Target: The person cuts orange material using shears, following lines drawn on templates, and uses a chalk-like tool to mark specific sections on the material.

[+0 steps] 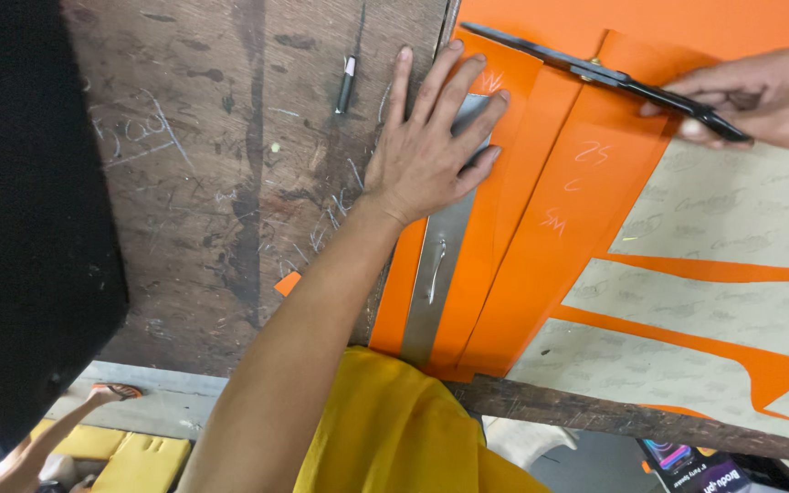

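Note:
My left hand (431,137) lies flat, fingers spread, pressing a metal ruler (433,274) and the left edge of an orange fabric sheet (541,210) onto a worn wooden table (221,183). My right hand (764,96) grips the handles of black scissors (595,68) at the upper right. The blades lie over the orange fabric, pointing left. Chalk marks show on the orange strips. Beige paper pattern pieces (723,228) lie on the fabric to the right.
A dark pen (346,84) lies on the wood above my left hand. A black panel (29,210) fills the left side. The table's near edge (614,415) runs along the bottom. Yellow blocks (130,452) sit on the floor below.

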